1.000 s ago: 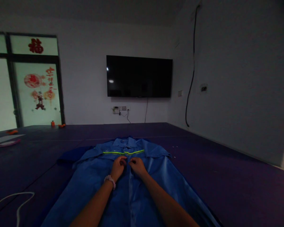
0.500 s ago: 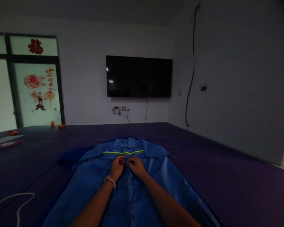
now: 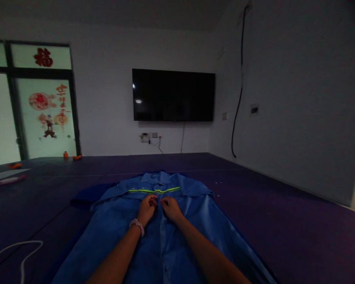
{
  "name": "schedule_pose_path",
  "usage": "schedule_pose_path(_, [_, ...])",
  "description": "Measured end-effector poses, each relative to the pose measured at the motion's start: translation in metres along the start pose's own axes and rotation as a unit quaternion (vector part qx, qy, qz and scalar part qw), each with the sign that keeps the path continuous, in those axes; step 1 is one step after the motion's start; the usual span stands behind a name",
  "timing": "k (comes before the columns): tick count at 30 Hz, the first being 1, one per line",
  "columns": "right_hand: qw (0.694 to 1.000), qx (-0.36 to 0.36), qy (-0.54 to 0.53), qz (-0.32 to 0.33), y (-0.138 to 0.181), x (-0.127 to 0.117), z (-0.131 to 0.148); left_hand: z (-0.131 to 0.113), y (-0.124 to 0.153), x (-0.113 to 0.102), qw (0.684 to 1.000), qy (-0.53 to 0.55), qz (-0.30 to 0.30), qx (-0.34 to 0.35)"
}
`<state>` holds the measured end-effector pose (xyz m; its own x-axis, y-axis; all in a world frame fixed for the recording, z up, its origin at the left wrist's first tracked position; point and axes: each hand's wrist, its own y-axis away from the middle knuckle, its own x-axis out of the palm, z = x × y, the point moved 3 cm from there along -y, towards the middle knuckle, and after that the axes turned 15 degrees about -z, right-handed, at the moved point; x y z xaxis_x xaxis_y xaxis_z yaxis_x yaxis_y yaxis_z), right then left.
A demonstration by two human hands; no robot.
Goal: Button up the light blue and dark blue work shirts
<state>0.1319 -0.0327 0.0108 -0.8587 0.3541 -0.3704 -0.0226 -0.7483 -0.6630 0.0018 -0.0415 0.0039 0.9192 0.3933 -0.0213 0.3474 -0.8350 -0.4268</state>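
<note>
A blue short-sleeved work shirt lies spread out face up, its collar at the far end. Yellow-green stripes run across its chest. Just below the stripes, my left hand is closed on the front placket, fingertips pinching the cloth; a pink band circles that wrist. Opposite it, close on the right, my right hand pinches the placket's other side with curled fingers. Whether a button sits between the fingertips is too small and dark to see. Darker blue cloth shows from under the shirt's left sleeve.
The shirt rests on a wide dark purple surface. A white cable curls at the lower left. Farther left are a pink-rimmed item and small orange objects. A television hangs on the back wall.
My right hand has shifted very slightly, its fingertips a little higher and to the right. My left hand stays almost in place, and the shirt lies as before.
</note>
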Motion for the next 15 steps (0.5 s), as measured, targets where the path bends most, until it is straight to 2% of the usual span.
schedule_pose_path(15, [1.000, -0.003, -0.012, 0.010, 0.0010, -0.0021, 0.0008, -0.0006, 0.0014, -0.0008, 1.000, -0.012, 0.001, 0.016])
